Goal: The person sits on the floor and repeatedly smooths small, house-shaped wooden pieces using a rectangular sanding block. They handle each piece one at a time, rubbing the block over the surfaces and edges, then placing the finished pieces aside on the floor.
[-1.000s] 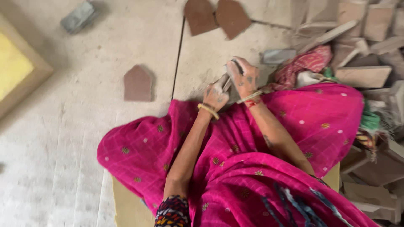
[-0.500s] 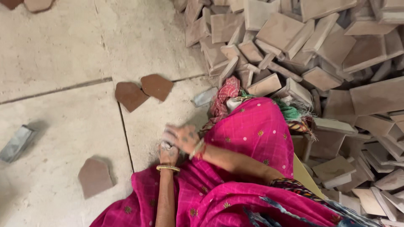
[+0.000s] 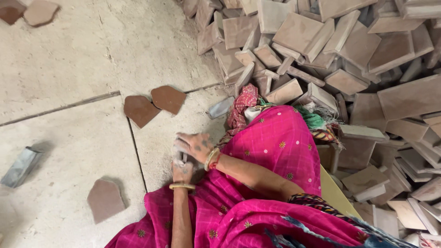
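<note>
My left hand [image 3: 182, 171], with a gold bangle at the wrist, is closed in a fist around a small pale grey piece [image 3: 178, 157] just above the floor. My right hand [image 3: 195, 146], wearing bangles, lies over the left fist with its fingers curled down at the piece; the grip is hidden. Both hands are dusty and sit in front of my pink patterned garment [image 3: 275, 147]. The nearest cut stone tile [image 3: 104, 200] lies flat to the left of my left forearm.
A large heap of brown stone tiles [image 3: 349, 55] fills the right and top. Two pointed tiles [image 3: 140, 110] [image 3: 167, 98] lie on the concrete floor, two more at the top left [image 3: 39, 11]. A grey block [image 3: 20, 166], a grey slab [image 3: 220, 108], a red cloth [image 3: 241, 108].
The view has swung from the left floor toward the tile heap. My hands stay together on the small piece, now lower and closer to my lap.
</note>
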Motion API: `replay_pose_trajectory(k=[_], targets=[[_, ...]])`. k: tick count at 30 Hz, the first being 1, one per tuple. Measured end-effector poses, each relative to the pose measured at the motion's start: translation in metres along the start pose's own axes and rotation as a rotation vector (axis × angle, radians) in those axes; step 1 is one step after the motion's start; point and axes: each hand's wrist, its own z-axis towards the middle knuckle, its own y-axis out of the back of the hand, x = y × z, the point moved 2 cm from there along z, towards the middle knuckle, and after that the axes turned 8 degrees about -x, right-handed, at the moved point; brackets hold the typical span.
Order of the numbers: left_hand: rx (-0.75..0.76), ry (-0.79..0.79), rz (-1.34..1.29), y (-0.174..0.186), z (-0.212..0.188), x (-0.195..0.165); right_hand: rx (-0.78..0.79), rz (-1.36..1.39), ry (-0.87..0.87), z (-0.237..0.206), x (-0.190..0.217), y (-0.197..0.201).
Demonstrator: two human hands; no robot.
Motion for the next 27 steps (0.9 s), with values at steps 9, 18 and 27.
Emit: replay_pose_trajectory(k=[9, 18, 27], targets=[[-0.196, -0.573, -0.151, 0.000, -0.018, -0.003, 0.137, 0.833, -0.418, 0.010, -0.003, 0.014], [-0.260, -0.599, 0.457, -0.003, -0.015, 0.001, 0.023, 0.601, -0.016, -0.006, 0.037, 0.037], [-0.128, -0.368, 0.345, 0.015, -0.038, -0.009, -0.025, 0.438, 0.060, 0.003, 0.026, 0.037]])
